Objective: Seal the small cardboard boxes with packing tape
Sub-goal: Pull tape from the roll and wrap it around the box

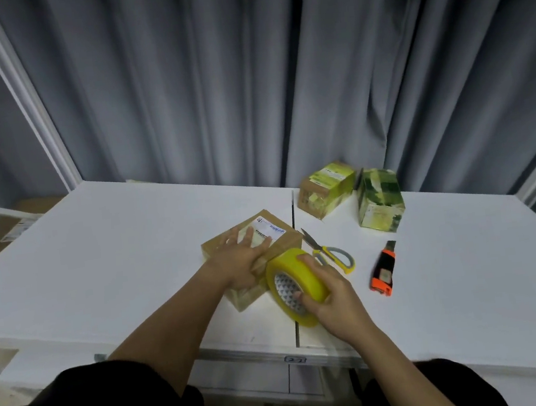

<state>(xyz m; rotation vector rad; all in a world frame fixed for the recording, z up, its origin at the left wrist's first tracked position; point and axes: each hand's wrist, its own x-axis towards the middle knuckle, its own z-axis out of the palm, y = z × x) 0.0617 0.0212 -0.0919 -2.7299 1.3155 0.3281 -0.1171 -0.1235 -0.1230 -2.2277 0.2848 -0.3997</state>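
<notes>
left hand [239,259] flat on the brown cardboard box [252,254] mid-table, pinning it. right hand [328,291] grips the yellow tape roll [294,286] at the box's near-right edge. keep tension, pull straight along the seam, press as you go.

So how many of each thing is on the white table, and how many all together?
Cardboard boxes: 3, the brown box under the left hand, the box with green print, the green box
Tape rolls: 1, the yellow tape roll in the right hand
Scissors: 1, the scissors
Knives: 1, the orange utility knife
Total: 6
</notes>
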